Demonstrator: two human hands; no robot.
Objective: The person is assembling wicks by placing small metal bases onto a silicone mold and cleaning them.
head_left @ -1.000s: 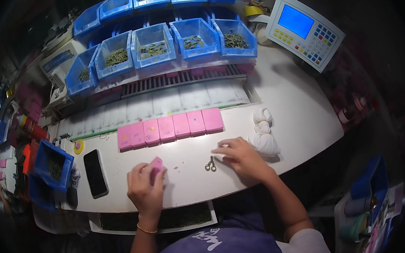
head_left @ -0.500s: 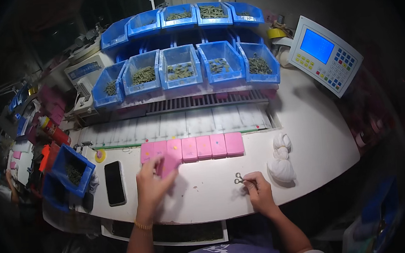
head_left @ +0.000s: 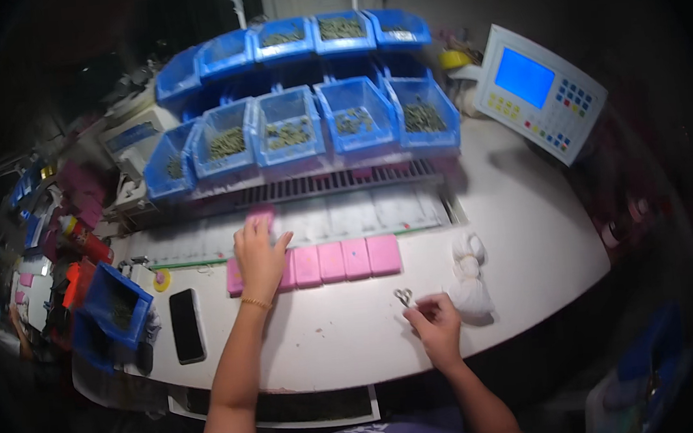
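My left hand (head_left: 259,257) reaches forward over the row of pink blocks, its fingers on another pink block (head_left: 261,212) above the pale strip at the back of the tabletop. The hand partly covers that block, so whether it touches the strip is hard to tell. Below the hand, several pink blocks (head_left: 331,262) stand side by side, some with small coloured dots. Near the right front, my right hand (head_left: 436,326) pinches a small, dull greenish piece with two ring-like loops (head_left: 403,297) between thumb and fingers. The loops point away from me.
Blue bins (head_left: 287,132) holding small green pieces rise in tiers at the back. To the right stand a keypad panel with a blue screen (head_left: 524,77) and a knotted white cloth bundle (head_left: 469,276). A black phone (head_left: 187,327) and a blue bin (head_left: 117,304) are at left.
My left hand has carried the pink block forward, from in front of the row to beyond it. The looped piece in my right hand has turned to point forward. The whole view has shifted slightly.
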